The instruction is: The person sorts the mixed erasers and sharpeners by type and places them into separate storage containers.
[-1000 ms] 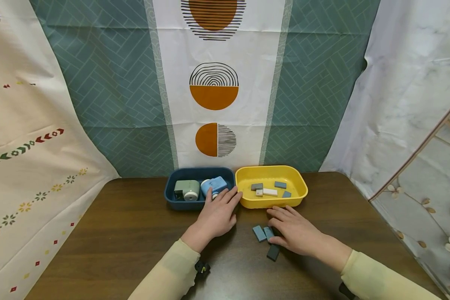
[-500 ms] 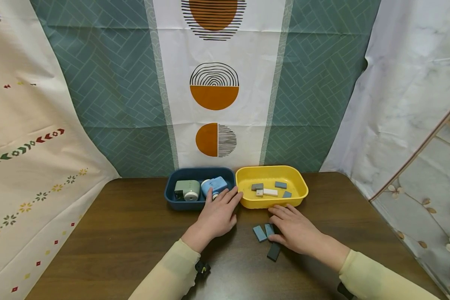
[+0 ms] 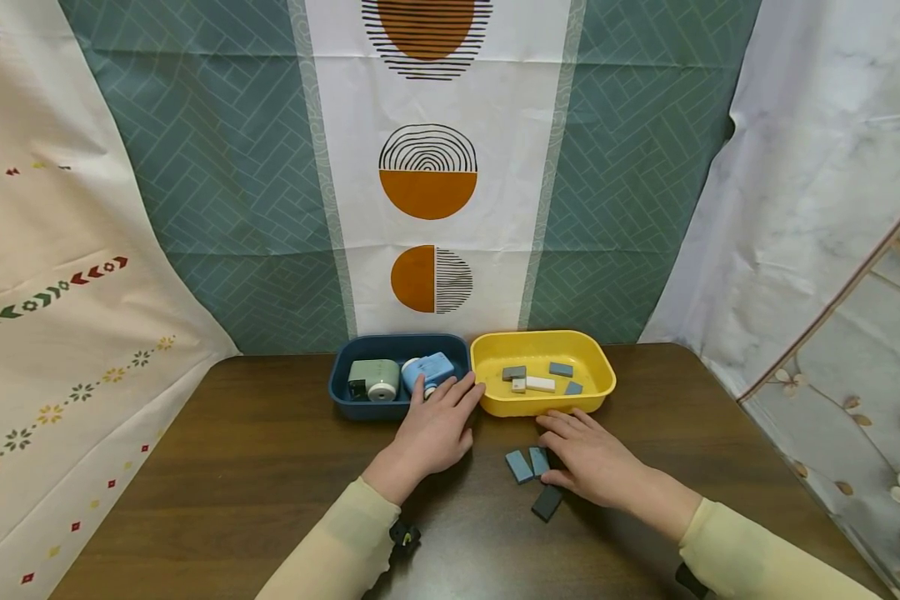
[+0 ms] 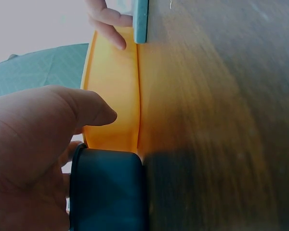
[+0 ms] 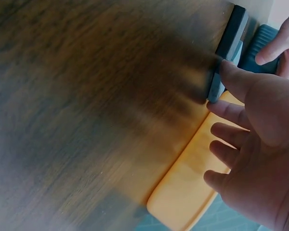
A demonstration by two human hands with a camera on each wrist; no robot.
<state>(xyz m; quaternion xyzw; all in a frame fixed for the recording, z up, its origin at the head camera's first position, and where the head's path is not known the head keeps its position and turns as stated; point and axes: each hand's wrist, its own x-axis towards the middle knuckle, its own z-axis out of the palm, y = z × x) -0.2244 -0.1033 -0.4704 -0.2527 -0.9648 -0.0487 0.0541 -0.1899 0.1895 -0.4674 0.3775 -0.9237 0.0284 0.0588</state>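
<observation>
My left hand (image 3: 429,435) rests at the near right rim of the dark blue bin (image 3: 367,411), fingers spread over to the yellow bin's corner. My right hand (image 3: 592,458) is low over the table in front of the yellow bin (image 3: 540,407). Its thumb and index finger bracket a small flat blue-grey block (image 3: 539,461), their tips at its edges; the other fingers extend loosely towards the bin wall. Left of that block lies a similar blue-grey block (image 3: 519,467). A black block (image 3: 547,503) lies just nearer, close to the right thumb (image 5: 229,72).
In the blue bin sit a green device (image 3: 373,377) and a light blue one (image 3: 433,369), each with white round parts. Several grey, blue and white blocks, including a white block (image 3: 541,384), lie in the yellow bin. Patterned cloths hang behind the brown table (image 3: 270,467).
My right hand has shifted slightly, and the blue-grey block by its thumb has moved a little away from me. The black block has turned slightly. My left hand stays in place.
</observation>
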